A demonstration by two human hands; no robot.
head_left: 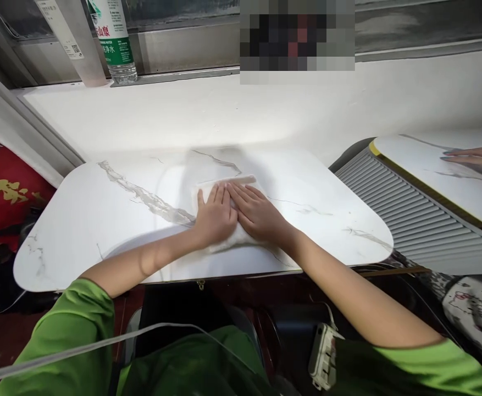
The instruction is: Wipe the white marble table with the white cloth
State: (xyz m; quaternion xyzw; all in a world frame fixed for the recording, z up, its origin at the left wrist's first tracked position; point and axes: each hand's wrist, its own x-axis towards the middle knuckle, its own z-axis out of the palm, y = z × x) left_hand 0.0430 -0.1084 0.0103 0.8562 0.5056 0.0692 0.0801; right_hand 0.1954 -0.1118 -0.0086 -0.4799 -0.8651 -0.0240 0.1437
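Note:
A folded white cloth (241,237) lies on the white marble-patterned tabletop (306,181), near its middle. My left hand (216,216) rests flat on the cloth's left part, fingers stretched out and pointing away from me. Beside it, my right hand (259,212) presses flat on the cloth's right part, its fingers angled to the left. The two hands touch near the index fingers and thumbs. Neither is gripping the cloth; both lie on top of it and cover much of it.
A water bottle (115,47) and a frosted container (73,44) stand on the sill. At right, another person's hand (477,157) is over a second marble-patterned top (430,165) with a ribbed side. A power strip (323,355) is below; a cable (100,346) crosses before me.

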